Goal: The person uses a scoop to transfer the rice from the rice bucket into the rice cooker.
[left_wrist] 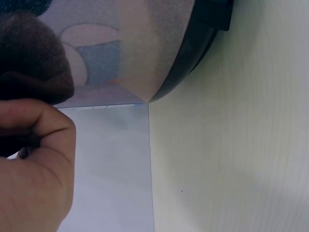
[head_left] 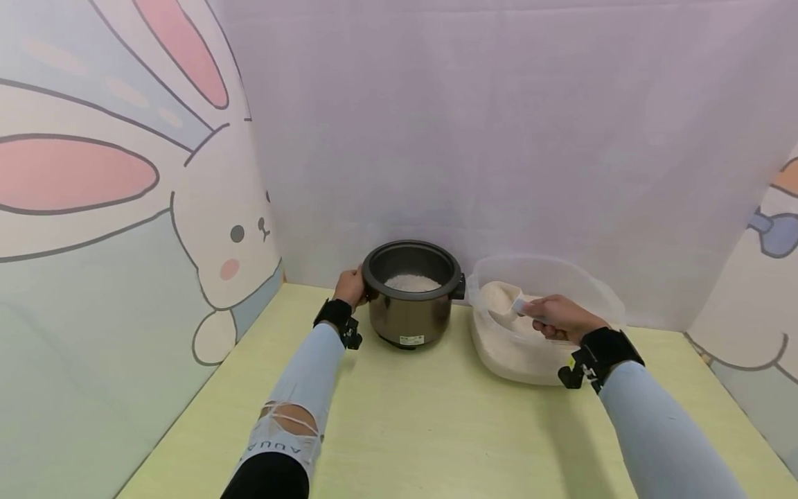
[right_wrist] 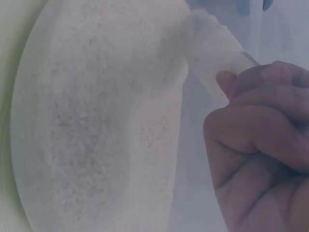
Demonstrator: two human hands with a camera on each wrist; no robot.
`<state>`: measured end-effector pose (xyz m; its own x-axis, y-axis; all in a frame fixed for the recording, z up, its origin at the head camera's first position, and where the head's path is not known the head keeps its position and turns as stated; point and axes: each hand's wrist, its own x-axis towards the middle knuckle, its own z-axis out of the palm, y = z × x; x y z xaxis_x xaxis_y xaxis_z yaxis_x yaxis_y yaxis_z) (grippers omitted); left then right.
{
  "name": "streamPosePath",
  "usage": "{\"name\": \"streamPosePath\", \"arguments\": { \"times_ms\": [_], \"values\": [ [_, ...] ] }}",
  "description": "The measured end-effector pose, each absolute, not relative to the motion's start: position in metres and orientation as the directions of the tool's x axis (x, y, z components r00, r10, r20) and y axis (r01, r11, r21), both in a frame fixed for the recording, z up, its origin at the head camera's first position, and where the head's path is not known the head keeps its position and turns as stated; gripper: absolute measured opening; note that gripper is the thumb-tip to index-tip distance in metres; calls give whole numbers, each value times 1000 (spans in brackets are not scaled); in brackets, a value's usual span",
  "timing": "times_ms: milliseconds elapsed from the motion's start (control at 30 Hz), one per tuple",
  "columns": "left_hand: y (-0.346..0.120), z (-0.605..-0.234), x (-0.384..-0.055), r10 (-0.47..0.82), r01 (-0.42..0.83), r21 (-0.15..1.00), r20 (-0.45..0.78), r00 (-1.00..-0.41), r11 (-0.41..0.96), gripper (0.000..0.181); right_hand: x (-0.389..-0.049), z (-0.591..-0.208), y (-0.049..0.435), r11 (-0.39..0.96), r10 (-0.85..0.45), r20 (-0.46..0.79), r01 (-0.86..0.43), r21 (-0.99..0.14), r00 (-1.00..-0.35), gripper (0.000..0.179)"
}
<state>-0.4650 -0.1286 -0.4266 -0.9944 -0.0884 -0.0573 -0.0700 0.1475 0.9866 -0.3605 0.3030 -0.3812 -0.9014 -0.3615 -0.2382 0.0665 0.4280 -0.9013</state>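
Observation:
A brown rice cooker (head_left: pixel 408 319) with a dark rim stands lidless on the table, white rice (head_left: pixel 411 283) visible inside. My left hand (head_left: pixel 350 287) holds the cooker's left side handle; the left wrist view shows its fingers curled there against the shiny body (left_wrist: pixel 159 43). To the right, a clear plastic container (head_left: pixel 555 267) holds more rice (head_left: pixel 520 360). My right hand (head_left: pixel 561 317) grips the handle of a scoop (head_left: pixel 519 306), whose bowl is heaped with rice inside the container. Through the container wall, the right wrist view shows curled fingers (right_wrist: pixel 260 96) on that handle.
The pale yellow table (head_left: pixel 424 423) extends in front of the cooker and container. A plain light curtain-like backdrop (head_left: pixel 499 138) hangs close behind them. Side panels with cartoon rabbits (head_left: pixel 231 208) border the table on the left and right.

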Motion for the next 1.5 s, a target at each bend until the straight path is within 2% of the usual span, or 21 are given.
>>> {"name": "streamPosePath", "arguments": {
  "times_ms": [300, 567, 967, 1167, 1367, 1500],
  "values": [
    [-126, -425, -457, -75, -28, 990, -17, -997, 141, 48, -359, -380, 313, 202, -351, -201, 136, -970, -915, 47],
    [-127, -423, -454, -90, -21, 987, -7, -996, 157, 48, -355, -367, 310, 53, -305, -154, 145, -988, -940, 34],
    [-127, -420, -449, -79, -19, 985, -5, -997, 173, 47, -345, -321, 268, -150, -263, -157, 201, -968, -952, 23],
    [-127, -423, -451, -84, -26, 984, -11, -996, 176, 48, -341, -310, 241, -133, -245, -152, 188, -973, -958, 24],
    [-127, -421, -449, -67, -19, 987, -9, -998, 159, 47, -342, -301, 219, 5, -217, -138, 140, -990, -966, 27],
    [-127, -418, -445, -58, -6, 988, 3, -998, 153, 47, -343, -296, 208, 79, -214, -123, 108, -991, -969, 37]
  ]
}}
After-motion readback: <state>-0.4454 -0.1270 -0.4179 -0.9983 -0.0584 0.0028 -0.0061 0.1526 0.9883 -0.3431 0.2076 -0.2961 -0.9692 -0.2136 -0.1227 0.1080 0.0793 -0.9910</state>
